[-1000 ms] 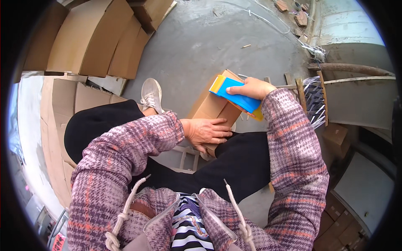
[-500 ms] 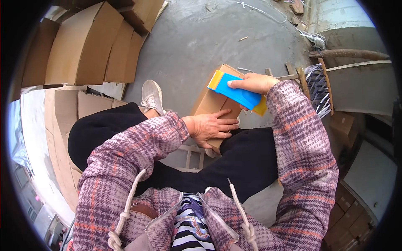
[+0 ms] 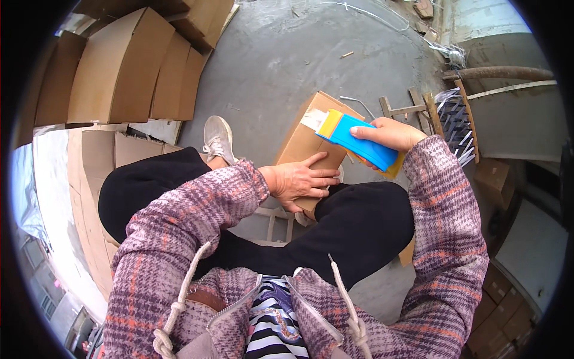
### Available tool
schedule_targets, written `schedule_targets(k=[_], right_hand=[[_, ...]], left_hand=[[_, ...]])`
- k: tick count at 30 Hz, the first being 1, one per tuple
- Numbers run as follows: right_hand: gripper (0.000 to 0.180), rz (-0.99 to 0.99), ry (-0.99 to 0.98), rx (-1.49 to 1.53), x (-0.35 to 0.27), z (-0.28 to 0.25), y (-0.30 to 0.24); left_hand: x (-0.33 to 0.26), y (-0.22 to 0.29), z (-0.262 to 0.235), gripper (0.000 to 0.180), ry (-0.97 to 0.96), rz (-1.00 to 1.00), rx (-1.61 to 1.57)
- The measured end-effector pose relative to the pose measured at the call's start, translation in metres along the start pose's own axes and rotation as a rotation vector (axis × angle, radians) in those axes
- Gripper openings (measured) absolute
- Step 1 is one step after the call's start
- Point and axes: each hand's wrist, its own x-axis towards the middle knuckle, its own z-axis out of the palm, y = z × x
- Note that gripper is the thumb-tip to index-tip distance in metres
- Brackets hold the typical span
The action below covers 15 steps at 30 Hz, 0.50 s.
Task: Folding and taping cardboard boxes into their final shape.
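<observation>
A small brown cardboard box (image 3: 302, 141) leans tilted by my right knee. My left hand (image 3: 300, 180) lies on its near part, fingers spread over the top. Closed around a blue and yellow tape dispenser (image 3: 359, 134), my right hand (image 3: 396, 133) has its thumb along the upper side. The yellow front end of the dispenser sits over the box's far part. From that end, a pale strip of tape (image 3: 313, 118) runs onto the cardboard toward the left. My right fingers are partly hidden beneath the dispenser.
Large cardboard boxes (image 3: 122, 66) stand stacked at the far left. At right is a wooden frame with a woven strap seat (image 3: 455, 119), beside wooden pieces (image 3: 406, 110). A loose white strap (image 3: 373, 14) lies on the grey concrete floor (image 3: 287, 60).
My right hand has shifted to the right and slightly nearer with the tape dispenser. A tape strip now shows on the box left of it. My left hand stays in place.
</observation>
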Motion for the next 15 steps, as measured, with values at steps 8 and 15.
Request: schedule_targets(k=[8, 15], right_hand=[[0.071, -0.025, 0.071, 0.238, -0.026, 0.01, 0.072], [0.079, -0.006, 0.19, 0.043, -0.009, 0.016, 0.069]], left_hand=[[0.003, -0.001, 0.0, 0.07, -0.03, 0.007, 0.0], [0.002, -0.001, 0.0, 0.068, 0.029, -0.017, -0.04]])
